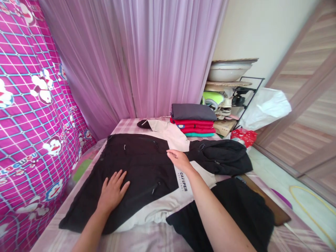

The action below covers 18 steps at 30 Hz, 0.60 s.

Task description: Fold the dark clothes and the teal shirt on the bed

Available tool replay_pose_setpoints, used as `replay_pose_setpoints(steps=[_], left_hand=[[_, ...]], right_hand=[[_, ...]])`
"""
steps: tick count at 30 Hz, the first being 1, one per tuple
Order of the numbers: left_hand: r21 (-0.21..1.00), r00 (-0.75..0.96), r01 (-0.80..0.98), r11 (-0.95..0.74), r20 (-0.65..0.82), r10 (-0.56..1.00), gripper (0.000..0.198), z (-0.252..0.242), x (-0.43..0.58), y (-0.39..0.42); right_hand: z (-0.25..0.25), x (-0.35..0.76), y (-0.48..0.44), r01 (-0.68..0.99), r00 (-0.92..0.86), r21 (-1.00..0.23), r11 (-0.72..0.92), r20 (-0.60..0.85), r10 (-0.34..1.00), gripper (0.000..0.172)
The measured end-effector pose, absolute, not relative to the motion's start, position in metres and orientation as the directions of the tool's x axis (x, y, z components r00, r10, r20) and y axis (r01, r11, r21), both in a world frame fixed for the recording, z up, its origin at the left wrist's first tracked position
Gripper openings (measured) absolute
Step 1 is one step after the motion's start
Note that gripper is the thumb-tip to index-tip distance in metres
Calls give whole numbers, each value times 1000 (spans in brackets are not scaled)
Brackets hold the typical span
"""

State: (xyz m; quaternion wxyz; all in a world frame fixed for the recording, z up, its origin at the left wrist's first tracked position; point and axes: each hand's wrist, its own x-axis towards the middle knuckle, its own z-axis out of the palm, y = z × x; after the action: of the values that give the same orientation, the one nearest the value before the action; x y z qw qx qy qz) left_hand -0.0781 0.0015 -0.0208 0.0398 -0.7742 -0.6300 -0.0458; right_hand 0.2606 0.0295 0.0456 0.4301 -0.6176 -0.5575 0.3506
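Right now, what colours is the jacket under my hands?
Black with white panels: the jacket, seen in the head view, lies flat under both hands.

Only the person's two forearms and hands show, coming up from the bottom edge of the view. Both arms are bare as far as they can be seen: no sleeve, cuff or glove covers them. The left hand (112, 190) has nothing on it, with no ring on the fingers and no watch or band at the wrist. The right hand (180, 159) is likewise bare, its wrist plain and free of strap or bracelet. The right forearm looks broader, since it runs closer to the camera. The nails are short, and no polish can be made out on them.
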Motion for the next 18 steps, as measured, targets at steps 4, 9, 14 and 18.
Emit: replay_pose_setpoints(steps=[4,9,14,18], left_hand=[[6,198,980,-200,113,974,52,-18,-77,-1],[53,146,988,-148,40,988,45,10,-70,7],[47,196,980,-196,-5,981,46,52,-32,45],[73,405,907,-415,120,907,48,63,27,100]], right_hand=[[8,291,36,-525,359,-851,-37,-260,896,17],[-3,320,33,-851,283,-524,16,-432,856,20],[-2,321,37,-867,265,-499,9,-444,856,17],[-10,322,41,-817,252,-577,-7,-368,895,21]])
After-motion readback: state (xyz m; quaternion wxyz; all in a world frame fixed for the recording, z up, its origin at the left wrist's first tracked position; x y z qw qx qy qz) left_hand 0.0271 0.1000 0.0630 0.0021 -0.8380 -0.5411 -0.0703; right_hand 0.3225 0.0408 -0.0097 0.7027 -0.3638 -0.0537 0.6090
